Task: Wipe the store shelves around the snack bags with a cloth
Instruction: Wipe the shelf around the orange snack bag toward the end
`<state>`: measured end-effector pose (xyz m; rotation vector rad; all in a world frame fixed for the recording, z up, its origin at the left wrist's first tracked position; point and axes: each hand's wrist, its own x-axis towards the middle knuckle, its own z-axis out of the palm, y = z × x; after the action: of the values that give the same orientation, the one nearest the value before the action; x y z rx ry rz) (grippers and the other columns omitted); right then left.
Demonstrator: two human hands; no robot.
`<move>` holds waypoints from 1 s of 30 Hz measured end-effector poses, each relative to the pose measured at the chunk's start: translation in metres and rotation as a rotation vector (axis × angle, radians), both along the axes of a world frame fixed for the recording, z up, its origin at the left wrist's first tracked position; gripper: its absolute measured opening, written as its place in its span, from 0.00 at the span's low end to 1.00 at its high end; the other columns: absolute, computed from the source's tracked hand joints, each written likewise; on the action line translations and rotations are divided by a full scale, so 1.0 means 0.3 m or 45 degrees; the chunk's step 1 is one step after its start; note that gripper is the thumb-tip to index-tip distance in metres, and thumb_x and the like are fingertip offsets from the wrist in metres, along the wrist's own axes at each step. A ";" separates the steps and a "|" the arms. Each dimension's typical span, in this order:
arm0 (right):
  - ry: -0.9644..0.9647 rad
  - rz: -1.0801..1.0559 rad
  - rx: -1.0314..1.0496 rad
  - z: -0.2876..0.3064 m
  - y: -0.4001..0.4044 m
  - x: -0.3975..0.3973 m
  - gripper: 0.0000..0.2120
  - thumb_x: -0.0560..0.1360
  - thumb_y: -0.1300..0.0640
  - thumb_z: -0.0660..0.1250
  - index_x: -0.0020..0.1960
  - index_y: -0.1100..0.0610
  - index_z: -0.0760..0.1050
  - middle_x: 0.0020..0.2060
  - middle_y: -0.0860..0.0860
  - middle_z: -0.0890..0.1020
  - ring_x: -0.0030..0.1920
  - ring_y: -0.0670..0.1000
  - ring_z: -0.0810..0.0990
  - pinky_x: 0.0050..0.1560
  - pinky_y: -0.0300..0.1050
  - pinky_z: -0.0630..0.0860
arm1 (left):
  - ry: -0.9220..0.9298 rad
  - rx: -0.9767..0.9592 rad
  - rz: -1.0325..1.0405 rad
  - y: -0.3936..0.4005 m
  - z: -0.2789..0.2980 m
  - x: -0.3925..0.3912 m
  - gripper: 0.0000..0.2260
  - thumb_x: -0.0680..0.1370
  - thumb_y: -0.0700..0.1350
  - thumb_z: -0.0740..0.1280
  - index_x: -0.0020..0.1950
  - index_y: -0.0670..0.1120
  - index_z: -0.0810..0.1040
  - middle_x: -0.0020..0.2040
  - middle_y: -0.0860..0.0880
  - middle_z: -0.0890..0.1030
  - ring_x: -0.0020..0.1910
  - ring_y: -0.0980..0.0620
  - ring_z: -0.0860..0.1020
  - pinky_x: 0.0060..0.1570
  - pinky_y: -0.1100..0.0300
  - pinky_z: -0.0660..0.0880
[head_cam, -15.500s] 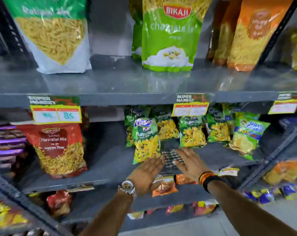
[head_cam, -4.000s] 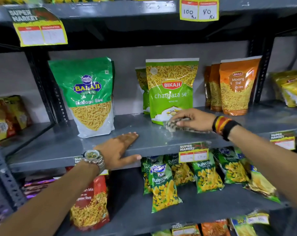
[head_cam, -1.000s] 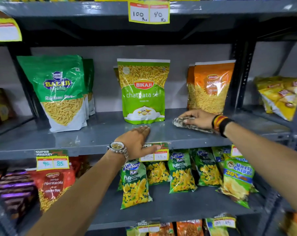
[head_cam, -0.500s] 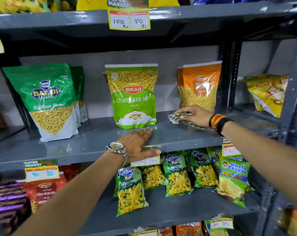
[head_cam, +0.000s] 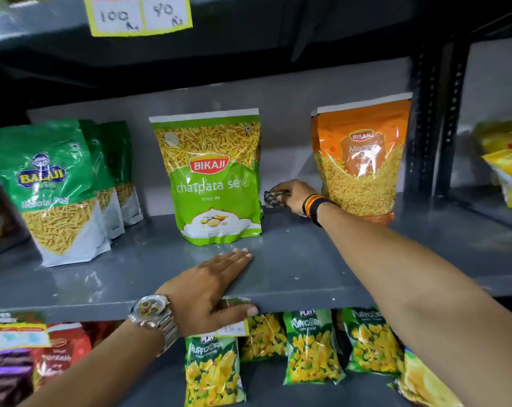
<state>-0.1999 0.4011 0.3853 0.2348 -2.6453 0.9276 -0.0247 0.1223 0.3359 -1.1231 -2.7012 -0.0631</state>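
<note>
Grip: R hand (head_cam: 293, 195) seemingly bunched round cloth (head_cam: 270, 199); L hand (head_cam: 210, 284) flat, open on shelf (head_cam: 293, 259).

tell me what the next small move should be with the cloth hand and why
Probably sweep the cloth along the back of the shelf toward the orange bag. The right hand has it bunched deep in the gap between the green Bikaji bag and the orange one, so that strip is within reach. The left hand rests flat on the shelf's front edge.
</note>
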 end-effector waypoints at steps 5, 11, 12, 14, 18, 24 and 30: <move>-0.121 0.019 0.170 -0.011 0.029 -0.141 0.14 0.78 0.56 0.66 0.61 0.49 0.81 0.63 0.53 0.82 0.64 0.59 0.78 0.69 0.53 0.72 | -0.003 -0.008 -0.001 0.002 -0.003 0.007 0.44 0.77 0.75 0.57 0.85 0.52 0.48 0.85 0.56 0.50 0.84 0.60 0.49 0.82 0.61 0.49; -0.235 0.119 0.231 -0.031 0.019 -0.194 0.16 0.76 0.48 0.69 0.63 0.50 0.80 0.65 0.53 0.80 0.64 0.59 0.78 0.69 0.52 0.73 | -0.002 -0.020 0.002 0.005 -0.001 -0.003 0.45 0.77 0.75 0.55 0.85 0.51 0.49 0.85 0.56 0.50 0.83 0.61 0.49 0.82 0.61 0.49; -0.239 0.133 0.229 -0.030 0.019 -0.187 0.16 0.77 0.49 0.68 0.63 0.50 0.80 0.65 0.53 0.80 0.64 0.59 0.78 0.68 0.51 0.73 | -0.002 -0.025 0.001 0.005 -0.001 -0.002 0.45 0.77 0.75 0.55 0.85 0.51 0.49 0.85 0.55 0.50 0.84 0.60 0.49 0.82 0.61 0.49; -0.252 0.154 0.225 -0.031 0.015 -0.159 0.14 0.78 0.54 0.68 0.63 0.51 0.80 0.64 0.54 0.81 0.63 0.59 0.78 0.65 0.47 0.74 | -0.004 -0.021 -0.006 0.004 0.000 0.004 0.45 0.77 0.76 0.55 0.85 0.51 0.49 0.85 0.54 0.51 0.84 0.59 0.50 0.82 0.59 0.51; -0.288 0.193 0.248 -0.026 0.005 -0.044 0.15 0.78 0.55 0.68 0.64 0.51 0.79 0.62 0.55 0.82 0.62 0.58 0.79 0.65 0.47 0.75 | 0.002 -0.033 -0.012 0.002 0.000 0.014 0.44 0.78 0.73 0.58 0.85 0.49 0.50 0.85 0.52 0.52 0.84 0.57 0.51 0.82 0.57 0.52; -0.224 0.335 0.245 -0.024 0.000 0.259 0.16 0.80 0.60 0.65 0.67 0.54 0.77 0.65 0.52 0.80 0.65 0.53 0.78 0.60 0.38 0.70 | 0.004 -0.040 0.008 0.009 0.007 0.021 0.44 0.78 0.73 0.56 0.85 0.49 0.51 0.86 0.51 0.53 0.84 0.54 0.54 0.82 0.58 0.52; -0.370 0.573 0.265 0.043 0.078 0.526 0.16 0.79 0.55 0.67 0.65 0.46 0.78 0.61 0.40 0.82 0.56 0.35 0.79 0.57 0.26 0.71 | 0.022 -0.006 0.004 0.008 -0.002 0.025 0.43 0.78 0.72 0.57 0.85 0.47 0.54 0.85 0.48 0.57 0.84 0.52 0.56 0.78 0.65 0.45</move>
<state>-0.0420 0.4245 0.3983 0.8316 -3.0268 0.8631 -0.0172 0.1246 0.3353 -1.1154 -2.6892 -0.0466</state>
